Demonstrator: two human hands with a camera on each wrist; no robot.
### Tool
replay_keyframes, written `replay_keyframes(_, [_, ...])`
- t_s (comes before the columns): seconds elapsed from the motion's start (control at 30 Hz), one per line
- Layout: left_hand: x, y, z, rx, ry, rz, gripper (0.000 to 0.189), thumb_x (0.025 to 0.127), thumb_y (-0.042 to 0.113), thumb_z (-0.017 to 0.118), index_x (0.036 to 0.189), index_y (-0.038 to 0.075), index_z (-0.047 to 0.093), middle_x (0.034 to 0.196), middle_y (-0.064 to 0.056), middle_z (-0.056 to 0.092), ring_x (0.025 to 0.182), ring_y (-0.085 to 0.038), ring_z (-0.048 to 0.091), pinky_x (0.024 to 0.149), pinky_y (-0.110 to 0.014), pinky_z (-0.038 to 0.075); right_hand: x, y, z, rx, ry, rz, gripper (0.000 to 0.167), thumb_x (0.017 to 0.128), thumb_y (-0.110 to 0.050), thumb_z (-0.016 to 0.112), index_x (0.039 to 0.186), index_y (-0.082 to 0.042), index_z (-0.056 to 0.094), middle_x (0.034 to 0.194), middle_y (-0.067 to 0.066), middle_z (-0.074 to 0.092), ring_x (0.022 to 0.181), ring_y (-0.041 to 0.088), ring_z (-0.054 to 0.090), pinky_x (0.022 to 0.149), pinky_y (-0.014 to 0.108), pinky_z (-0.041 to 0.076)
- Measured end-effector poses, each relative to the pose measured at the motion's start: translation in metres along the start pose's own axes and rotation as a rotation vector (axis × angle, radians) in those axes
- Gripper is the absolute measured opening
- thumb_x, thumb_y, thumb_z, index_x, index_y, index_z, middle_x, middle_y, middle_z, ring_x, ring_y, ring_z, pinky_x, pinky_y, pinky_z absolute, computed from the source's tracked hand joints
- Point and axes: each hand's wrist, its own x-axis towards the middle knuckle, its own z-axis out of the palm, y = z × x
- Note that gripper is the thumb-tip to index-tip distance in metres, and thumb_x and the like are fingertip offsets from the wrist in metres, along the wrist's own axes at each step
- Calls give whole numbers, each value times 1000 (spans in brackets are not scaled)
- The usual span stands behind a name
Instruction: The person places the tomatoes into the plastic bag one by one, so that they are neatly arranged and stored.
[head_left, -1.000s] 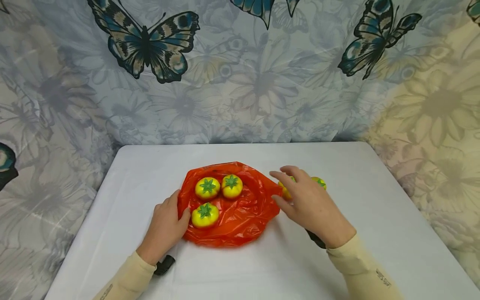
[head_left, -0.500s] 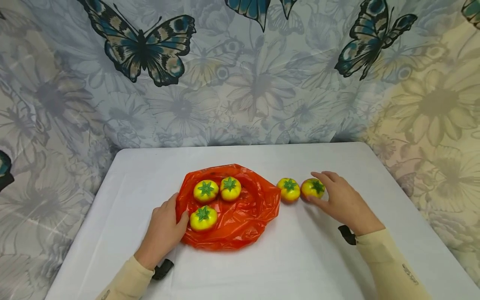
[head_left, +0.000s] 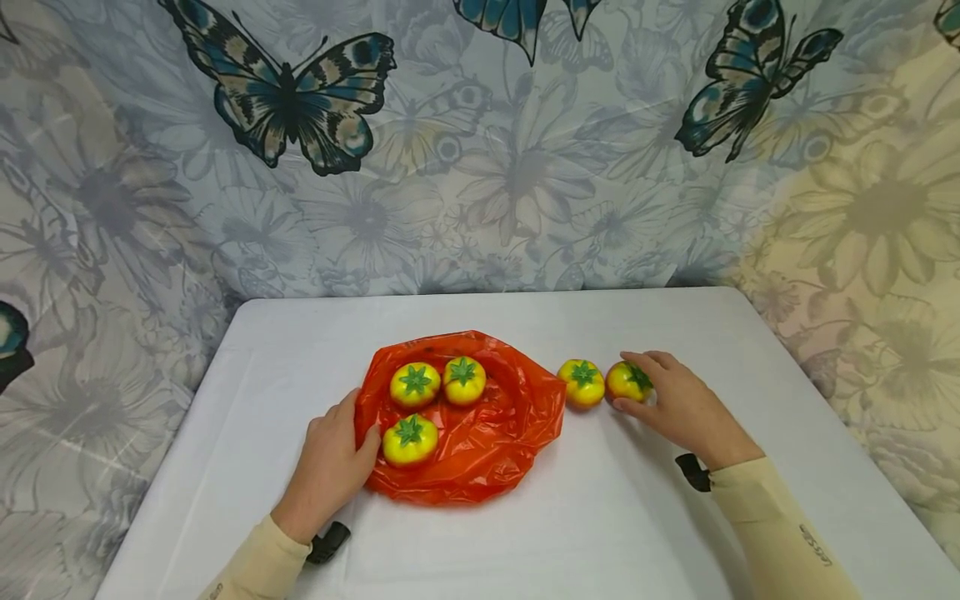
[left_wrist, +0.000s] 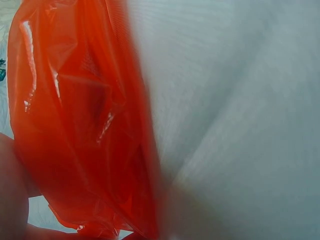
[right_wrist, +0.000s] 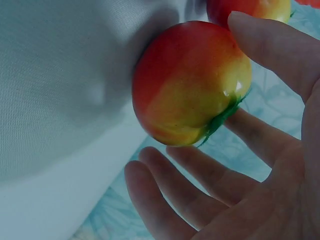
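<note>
I have the left hand (head_left: pixel 321 462) at the near-left rim of a crumpled, glossy red plastic bag (head_left: pixel 487 446), its thumb inside and its fingers outside, pinching the edge. Right of those fingers, in the bag's open hollow, I count three round yellow tomato-like fruits (head_left: pixel 410 441) with green star-shaped caps; the nearest sits just beside the thumb.

My right hand (head_left: pixel 690 414) is around a red-and-yellow round fruit (head_left: pixel 628 382) outside the bag, fingers parted, thumb on the near side; I cannot tell whether they press on it. It leans, cap towards the palm. Left of those fingers, a second yellow round fruit (head_left: pixel 581 384) lies between it and the bag's right edge.

From the right fingers, the smooth white surface (head_left: pixel 570 525) runs on to its slanting right edge; its far edge lies well beyond both hands' fingers.
</note>
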Motion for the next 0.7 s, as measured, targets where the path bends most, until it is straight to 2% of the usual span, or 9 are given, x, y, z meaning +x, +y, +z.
replay_keyframes(0.33, [-2,-1,-1,4,12,-11,65,104,18,64,157,-12,42,144,-33,63,126,-48,61,111,-65,47,4,-1,3,-2,-12,2,76,98,-44,79,159,-9,51,153,33,51,134,58,56,107,76,48])
replay_keyframes(0.47, [-1,-1,0,7,-4,-18,65,105,19,63,158,-11,42,146,-33,62,127,-49,60,112,-65,46,4,1,4,-17,-11,-10,74,98,-43,78,158,-8,52,151,33,53,132,57,58,106,76,48])
replay_keyframes(0.57, [0,0,2,11,-15,-19,66,105,21,63,158,-11,41,147,-33,61,128,-49,60,112,-64,47,4,4,1,-31,-10,-16,73,98,-42,78,157,-8,52,150,33,54,131,57,58,105,76,48])
replay_keyframes(0.7, [1,1,2,10,2,-17,65,104,19,64,157,-11,43,145,-33,63,127,-48,61,111,-64,47,3,2,-7,-38,-16,-23,74,98,-43,78,158,-9,51,151,33,53,131,58,58,104,76,49])
